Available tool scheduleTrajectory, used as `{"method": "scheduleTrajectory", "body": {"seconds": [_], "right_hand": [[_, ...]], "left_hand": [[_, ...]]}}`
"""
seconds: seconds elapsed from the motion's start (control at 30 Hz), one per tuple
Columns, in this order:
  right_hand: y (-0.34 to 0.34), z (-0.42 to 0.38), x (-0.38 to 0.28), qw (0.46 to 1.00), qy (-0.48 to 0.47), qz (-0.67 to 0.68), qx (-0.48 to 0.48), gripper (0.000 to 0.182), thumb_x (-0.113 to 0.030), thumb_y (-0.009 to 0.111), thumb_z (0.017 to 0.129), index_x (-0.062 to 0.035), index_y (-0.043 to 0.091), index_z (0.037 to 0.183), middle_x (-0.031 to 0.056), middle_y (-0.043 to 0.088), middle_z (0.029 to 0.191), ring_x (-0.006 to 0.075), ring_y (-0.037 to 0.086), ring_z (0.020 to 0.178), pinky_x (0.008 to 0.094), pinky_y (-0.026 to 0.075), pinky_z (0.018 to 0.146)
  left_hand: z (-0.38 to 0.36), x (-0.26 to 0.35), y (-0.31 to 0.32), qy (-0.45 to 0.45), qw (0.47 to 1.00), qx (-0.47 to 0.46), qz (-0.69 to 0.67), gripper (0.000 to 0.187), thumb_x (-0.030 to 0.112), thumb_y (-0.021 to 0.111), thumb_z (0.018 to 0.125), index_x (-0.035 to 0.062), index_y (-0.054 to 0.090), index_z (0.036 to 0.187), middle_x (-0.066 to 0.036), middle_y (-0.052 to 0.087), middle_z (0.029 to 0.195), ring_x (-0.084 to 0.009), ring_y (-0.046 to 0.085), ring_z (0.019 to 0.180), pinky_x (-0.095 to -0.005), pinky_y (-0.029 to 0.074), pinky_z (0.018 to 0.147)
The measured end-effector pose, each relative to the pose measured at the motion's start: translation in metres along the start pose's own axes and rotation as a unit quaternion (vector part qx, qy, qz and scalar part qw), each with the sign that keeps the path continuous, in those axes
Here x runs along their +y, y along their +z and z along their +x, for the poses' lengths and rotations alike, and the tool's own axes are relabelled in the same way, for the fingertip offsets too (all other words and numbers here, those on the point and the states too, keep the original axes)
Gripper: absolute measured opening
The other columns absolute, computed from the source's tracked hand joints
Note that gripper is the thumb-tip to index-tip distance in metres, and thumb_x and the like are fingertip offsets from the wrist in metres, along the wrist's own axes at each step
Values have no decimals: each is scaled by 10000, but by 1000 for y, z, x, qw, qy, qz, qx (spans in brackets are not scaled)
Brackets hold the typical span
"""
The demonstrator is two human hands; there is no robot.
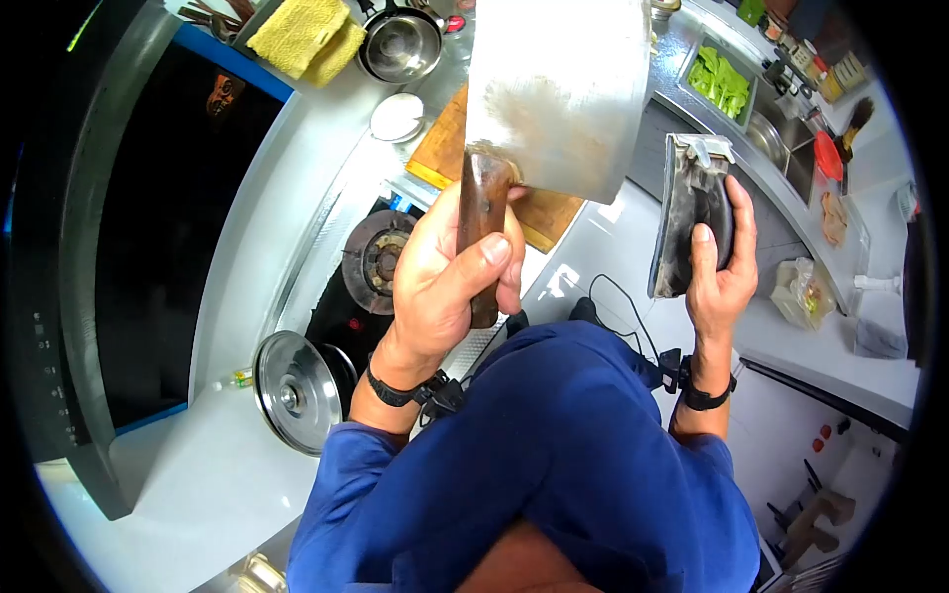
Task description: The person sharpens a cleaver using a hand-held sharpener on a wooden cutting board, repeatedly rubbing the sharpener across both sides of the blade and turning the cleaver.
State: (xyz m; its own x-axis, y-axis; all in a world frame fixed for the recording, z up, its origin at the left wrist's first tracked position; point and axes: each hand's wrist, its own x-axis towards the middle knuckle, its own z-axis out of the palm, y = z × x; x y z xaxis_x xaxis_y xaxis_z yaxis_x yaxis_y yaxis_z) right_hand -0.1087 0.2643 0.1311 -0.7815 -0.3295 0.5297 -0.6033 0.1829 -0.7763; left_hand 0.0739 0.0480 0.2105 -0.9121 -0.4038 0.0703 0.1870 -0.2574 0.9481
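Observation:
My left hand (435, 282) is closed round the dark wooden handle of a cleaver (554, 99). Its broad blade points up and away from me, with brownish stains near the handle. In my right hand (722, 282) is a black hand sanding block (680, 232) with a metal clamp at its far end. My right thumb and fingers wrap its grip. The block is held to the right of the cleaver, apart from it. Behind the blade a wooden cutting board (438, 140) is partly hidden.
At left are a gas burner (381, 259) and a lidded pot (297, 390). Yellow cloths (301, 38), a metal pan (400, 47) and a white dish (396, 118) sit farther back. On the right counter are a tray of leafy greens (719, 83), a sink (799, 163) and a plastic bag (809, 294).

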Motion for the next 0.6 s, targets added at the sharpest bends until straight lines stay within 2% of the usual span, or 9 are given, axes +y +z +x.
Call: {"method": "scheduleTrajectory", "body": {"seconds": [0.03, 0.1, 0.23, 0.4, 0.6], "right_hand": [[0, 0, -4, 1000, 11, 13, -12, 506, -72, 609, 989, -10, 511, 1481, 140, 578, 1447, 219, 569, 1286, 341, 420, 1104], [-1, 1, -8, 1000, 5, 14, -13, 508, -72, 611, 988, -13, 511, 1483, 141, 582, 1443, 219, 575, 1277, 341, 425, 1098], [-1, 5, -7, 1000, -21, 12, -17, 514, -70, 616, 987, -21, 508, 1488, 145, 589, 1435, 217, 586, 1263, 339, 436, 1088], [-4, 9, -4, 998, -35, 39, -21, 514, -68, 614, 989, -19, 506, 1488, 152, 584, 1438, 218, 580, 1274, 342, 432, 1092], [-5, 14, 0, 997, -55, 55, -21, 530, -31, 644, 954, 5, 511, 1466, 170, 608, 1423, 247, 610, 1271, 355, 450, 1085]], "left_hand": [[-1, 3, 1, 5, 1000, -8, -10, 498, 233, 591, 1005, -81, 428, 1356, -96, 593, 793, -140, 571, 568, -253, 482, 563], [-2, 5, 3, 14, 1000, -15, -18, 477, 252, 598, 1006, -49, 435, 1337, -101, 590, 786, -146, 567, 563, -262, 490, 551], [-2, 4, 7, 26, 999, -9, -18, 523, 261, 613, 997, -44, 415, 1372, -102, 585, 779, -144, 559, 553, -260, 486, 535], [-3, 1, 11, 28, 998, 0, -63, 679, 294, 660, 959, -35, 341, 1461, -107, 575, 765, -141, 540, 515, -247, 471, 488], [0, -2, 17, 20, 995, 8, -100, 690, 284, 678, 939, -19, 346, 1462, -110, 572, 766, -146, 535, 498, -245, 471, 470]]}}
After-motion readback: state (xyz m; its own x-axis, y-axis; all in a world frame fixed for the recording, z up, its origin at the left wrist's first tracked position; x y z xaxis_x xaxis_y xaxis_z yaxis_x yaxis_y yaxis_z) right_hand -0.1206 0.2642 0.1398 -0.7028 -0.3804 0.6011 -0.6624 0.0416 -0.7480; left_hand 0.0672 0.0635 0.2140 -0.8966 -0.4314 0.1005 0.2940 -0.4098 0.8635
